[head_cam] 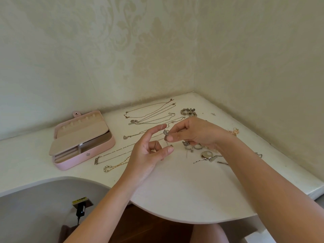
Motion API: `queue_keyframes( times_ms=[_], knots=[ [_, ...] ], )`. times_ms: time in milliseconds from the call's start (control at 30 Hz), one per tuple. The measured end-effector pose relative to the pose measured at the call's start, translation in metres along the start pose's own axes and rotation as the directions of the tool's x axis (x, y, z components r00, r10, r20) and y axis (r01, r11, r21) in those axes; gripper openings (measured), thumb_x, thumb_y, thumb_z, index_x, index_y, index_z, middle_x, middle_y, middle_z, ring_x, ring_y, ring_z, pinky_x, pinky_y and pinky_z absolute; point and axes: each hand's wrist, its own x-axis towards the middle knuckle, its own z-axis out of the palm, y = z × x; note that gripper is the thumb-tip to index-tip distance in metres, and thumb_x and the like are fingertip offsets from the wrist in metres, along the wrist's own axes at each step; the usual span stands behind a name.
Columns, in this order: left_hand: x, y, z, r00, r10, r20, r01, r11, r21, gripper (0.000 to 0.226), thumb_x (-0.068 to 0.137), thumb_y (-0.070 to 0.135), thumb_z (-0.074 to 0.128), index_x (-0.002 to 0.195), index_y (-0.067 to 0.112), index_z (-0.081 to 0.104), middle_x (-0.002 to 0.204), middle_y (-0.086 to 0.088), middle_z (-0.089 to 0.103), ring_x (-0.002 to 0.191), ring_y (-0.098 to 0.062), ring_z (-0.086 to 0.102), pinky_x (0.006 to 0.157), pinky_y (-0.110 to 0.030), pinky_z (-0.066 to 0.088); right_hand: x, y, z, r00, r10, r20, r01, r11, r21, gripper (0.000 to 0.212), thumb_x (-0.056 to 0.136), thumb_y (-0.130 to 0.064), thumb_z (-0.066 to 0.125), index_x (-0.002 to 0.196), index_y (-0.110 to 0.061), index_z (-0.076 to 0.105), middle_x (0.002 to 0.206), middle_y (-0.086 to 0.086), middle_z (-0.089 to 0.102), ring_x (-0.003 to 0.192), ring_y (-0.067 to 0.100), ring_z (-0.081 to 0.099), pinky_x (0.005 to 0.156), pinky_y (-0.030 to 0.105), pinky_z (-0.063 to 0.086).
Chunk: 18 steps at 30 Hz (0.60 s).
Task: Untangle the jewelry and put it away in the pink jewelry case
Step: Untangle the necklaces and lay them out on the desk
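The pink jewelry case (98, 151) lies open at the left of the white corner table (184, 195), its beige lid flap raised. Above the table's middle, my right hand (194, 134) pinches a small silver pendant (166, 132) between thumb and fingers. A thin chain (158, 137) runs from that pendant across the fingers of my left hand (149, 151), which grips the chain between thumb and fingertips. Several necklaces (150, 114) lie stretched out in rows behind my hands, and two more chains (112, 155) lie left of my left wrist.
A pile of rings and a round silver pendant (206, 154) sits under my right wrist. A beaded bracelet (188, 111) lies near the corner, and a small pink-gold piece (234, 132) by the right wall. A curved cutout edge (70, 179) bounds the table at the front left.
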Motion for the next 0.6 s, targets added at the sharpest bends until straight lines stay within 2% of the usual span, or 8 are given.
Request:
queue_keyframes(
  times_ms=[100,167,267,300,400,500,600],
  knots=[
    [-0.001,0.0,0.0,1.0,0.026,0.015,-0.026,0.999,0.029,0.058,0.069,0.019,0.076,0.121,0.037,0.056,0.05,0.01,0.04,0.051,-0.005,0.04,0.058,-0.01,0.037,0.0,0.0,-0.001,1.0,0.003,0.029,-0.004,0.999,0.032,0.011,0.078,-0.026,0.076,0.084,-0.018,0.075,0.052,-0.004,0.03,0.045,0.008,0.024,0.043,0.017,0.022],
    [-0.001,-0.001,0.001,0.999,0.037,0.015,-0.038,0.998,0.051,0.058,0.069,0.021,0.077,0.12,0.039,0.056,0.05,0.009,0.041,0.051,-0.005,0.042,0.06,-0.01,0.038,0.0,0.001,0.0,0.999,0.013,0.048,-0.016,0.999,0.052,0.02,0.076,-0.032,0.075,0.087,-0.016,0.076,0.051,-0.004,0.024,0.045,0.01,0.02,0.044,0.019,0.02],
    [0.0,-0.005,0.002,0.998,0.057,0.023,-0.059,0.995,0.087,0.06,0.068,0.022,0.082,0.117,0.046,0.057,0.049,0.01,0.041,0.051,-0.007,0.041,0.058,-0.013,0.038,0.003,0.002,0.002,0.998,0.049,0.026,-0.049,0.998,0.024,0.023,0.068,-0.041,0.079,0.083,-0.022,0.077,0.05,-0.005,0.026,0.049,0.012,0.023,0.056,0.032,0.015],
    [0.0,-0.006,0.002,0.998,0.062,0.023,-0.064,0.993,0.098,0.059,0.068,0.022,0.08,0.115,0.048,0.057,0.049,0.01,0.041,0.051,-0.007,0.04,0.057,-0.013,0.038,0.003,0.002,0.003,0.999,0.051,0.019,-0.051,0.998,0.021,0.019,0.07,-0.037,0.08,0.081,-0.023,0.077,0.052,-0.003,0.028,0.05,0.012,0.024,0.056,0.033,0.015],
    [0.001,-0.009,0.001,0.997,0.075,0.014,-0.076,0.988,0.135,0.057,0.068,0.024,0.078,0.114,0.051,0.057,0.05,0.01,0.042,0.05,-0.007,0.04,0.056,-0.012,0.035,0.004,0.002,0.006,1.0,0.022,0.016,-0.022,1.0,0.014,0.003,0.078,-0.015,0.073,0.079,-0.018,0.075,0.058,0.0,0.04,0.051,0.01,0.028,0.05,0.022,0.023],
    [0.0,-0.009,0.002,0.995,0.094,0.015,-0.095,0.978,0.184,0.057,0.073,0.016,0.08,0.116,0.044,0.056,0.05,0.01,0.043,0.049,-0.006,0.039,0.054,-0.012,0.034,0.004,0.001,0.012,1.0,-0.02,-0.016,0.019,1.0,-0.02,0.018,0.078,0.0,0.063,0.075,-0.016,0.07,0.054,-0.007,0.048,0.046,0.006,0.034,0.045,0.018,0.025],
    [-0.001,-0.009,0.003,0.995,0.098,-0.015,-0.093,0.973,0.213,0.057,0.075,0.009,0.078,0.117,0.039,0.055,0.049,0.011,0.041,0.046,-0.003,0.036,0.052,-0.009,0.032,0.002,-0.002,0.014,0.999,-0.026,-0.039,0.024,0.998,-0.056,0.021,0.079,0.003,0.058,0.076,-0.015,0.068,0.041,-0.014,0.038,0.036,0.004,0.027,0.039,0.016,0.02]
  ],
)
